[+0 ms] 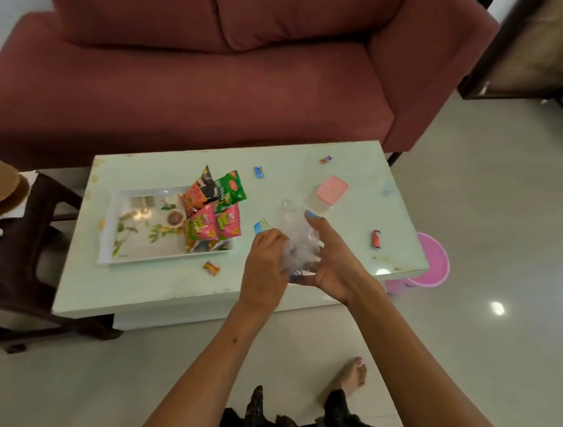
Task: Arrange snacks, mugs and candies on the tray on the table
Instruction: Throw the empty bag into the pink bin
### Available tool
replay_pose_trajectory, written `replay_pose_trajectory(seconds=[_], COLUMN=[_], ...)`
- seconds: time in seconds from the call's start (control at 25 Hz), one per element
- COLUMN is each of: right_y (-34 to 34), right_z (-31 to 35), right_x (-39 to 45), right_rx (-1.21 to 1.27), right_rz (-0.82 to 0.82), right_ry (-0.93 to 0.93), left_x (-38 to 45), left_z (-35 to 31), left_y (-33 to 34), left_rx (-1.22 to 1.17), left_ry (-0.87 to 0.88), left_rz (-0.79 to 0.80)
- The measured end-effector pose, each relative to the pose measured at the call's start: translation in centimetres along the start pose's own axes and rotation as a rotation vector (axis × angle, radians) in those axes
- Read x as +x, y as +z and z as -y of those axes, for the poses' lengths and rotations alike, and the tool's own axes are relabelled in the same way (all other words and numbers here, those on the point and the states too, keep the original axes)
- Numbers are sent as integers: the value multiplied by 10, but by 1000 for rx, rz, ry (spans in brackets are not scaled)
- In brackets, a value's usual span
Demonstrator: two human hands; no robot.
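A white tray (138, 241) with a leaf print lies on the left half of the pale table (163, 286). Several snack packets (216, 207), pink, green, orange and black, are piled at the tray's right end. My left hand (266, 263) and my right hand (329, 260) both grip a clear plastic bag (296, 236) above the table's front edge. Loose candies lie on the table: blue (258, 171), orange-purple (326, 159), red (376, 239), orange (211, 267), and a blue-white one (261, 226) beside my left hand.
A clear box with a pink lid (328, 193) stands right of the bag. A maroon sofa (211, 68) runs behind the table. A dark stool (14, 239) with a brown object stands at the left. A pink bucket (429, 261) sits on the floor at the table's right corner.
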State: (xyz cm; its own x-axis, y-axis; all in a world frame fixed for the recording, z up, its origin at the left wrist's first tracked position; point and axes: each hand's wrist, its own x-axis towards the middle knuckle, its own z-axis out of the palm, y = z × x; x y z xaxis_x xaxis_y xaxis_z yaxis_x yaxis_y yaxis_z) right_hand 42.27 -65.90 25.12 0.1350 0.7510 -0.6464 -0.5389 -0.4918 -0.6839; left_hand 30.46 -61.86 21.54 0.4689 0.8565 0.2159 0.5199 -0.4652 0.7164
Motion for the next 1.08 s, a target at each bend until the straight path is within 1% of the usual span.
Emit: replay_pose_trajectory(seconds=[0.12, 0.2, 0.24, 0.32, 0.36, 0.4, 0.52, 0.56, 0.6, 0.64, 0.68, 0.76, 0.8, 0.84, 0.88, 0.92, 1.0, 1.08], right_y=[-54, -96, -119, -162, -179, -192, -223, -230, -238, -246, -255, -274, -284, -294, -302, -311, -323, -335], right_z=[28, 44, 53, 71, 79, 86, 99, 102, 102, 103, 103, 106, 110, 114, 119, 124, 133, 144], right_x=[9, 12, 13, 15, 17, 19, 26, 29, 32, 34, 37, 40, 42, 43, 43, 45, 51, 59], right_rx=[-174, -210, -214, -213, -210, -211, -214, -209, -195, -180, -174, -194, -214, -223, -225, -217, -205, -183], right_rz=[-54, -115, -137, -189, -219, -249, -304, -321, -335, -336, -323, -286, -274, -269, -276, -295, -329, -342], right_ry=[-155, -213, -238, -274, -284, -296, -343, -355, -354, -339, -317, -275, -257, -238, -221, -204, -148, -63], left_x=[31, 49, 56, 67, 71, 74, 77, 80, 84, 90, 96, 110, 118, 125, 133, 140, 154, 167], left_z=[-34, -56, -67, -93, -106, -117, -145, -152, -156, -157, -157, -154, -154, -153, -154, -157, -166, -176], left_y=[48, 78, 92, 119, 131, 144, 177, 183, 189, 194, 199, 209, 212, 217, 223, 233, 254, 276], left_rx=[127, 130, 69, -150, -241, -275, -222, -216, -214, -217, -242, -410, -523, -608, -640, -600, -479, -420], left_ry=[117, 147, 118, -9, -68, -95, -110, -118, -125, -128, -130, -171, -233, -298, -345, -361, -346, -329], left_rz=[98, 163, 202, 235, 197, 118, -161, -222, -239, -210, -127, 160, 300, 408, 462, 466, 392, 318])
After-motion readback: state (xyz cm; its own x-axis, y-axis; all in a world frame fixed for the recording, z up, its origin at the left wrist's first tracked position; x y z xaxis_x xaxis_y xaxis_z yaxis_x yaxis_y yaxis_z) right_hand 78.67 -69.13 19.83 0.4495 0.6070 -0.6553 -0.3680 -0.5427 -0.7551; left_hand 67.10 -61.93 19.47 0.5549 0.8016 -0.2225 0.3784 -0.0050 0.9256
